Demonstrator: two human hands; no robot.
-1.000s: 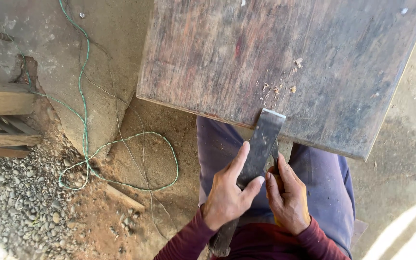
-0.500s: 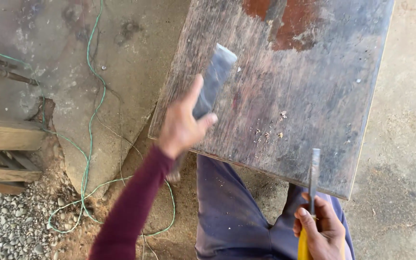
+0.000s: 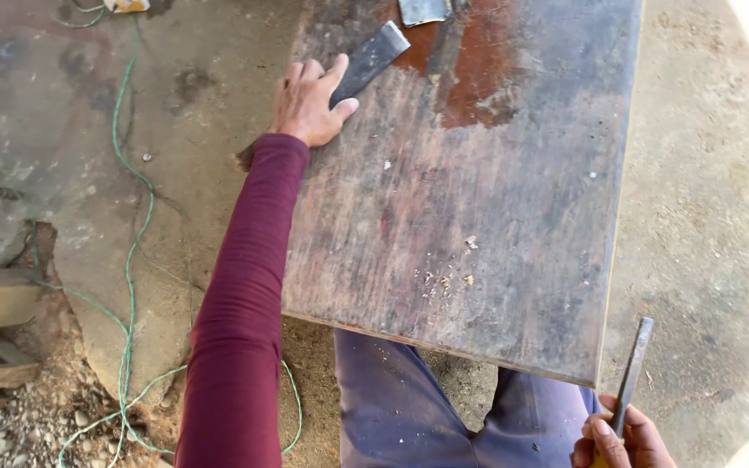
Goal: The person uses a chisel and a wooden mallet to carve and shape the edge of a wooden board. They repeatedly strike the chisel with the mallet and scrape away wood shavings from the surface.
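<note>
1. I take the worn, reddish-brown wooden tabletop as my landmark; I sit at its near edge with my blue-trousered knees under it.

2. My left hand is stretched out to the tabletop's far left edge, on the end of my dark red sleeve. It rests on the flat dark metal blade with a squared-off end, which lies at a slant, squared end well onto the tabletop and its other end poking out past the left edge under my palm.

3. My left fingers are loosely spread over the blade, thumb pressed to its near side. They lie on it more than they clasp it.

4. My right hand is off the tabletop's near right corner, fingers closed round the yellow handle of a slim grey metal rod-like tool. The shank points up toward the corner without touching the wood.

5. I judge the step in hand to be laying the blade down at the far left, with the slim tool held ready.

6. The next move, as I judge it, calls for letting go cleanly so the overhanging blade does not tip off the edge.

7. Small pale wood chips lie near the tabletop's near edge, and a grey metal piece lies at its far edge.
</note>
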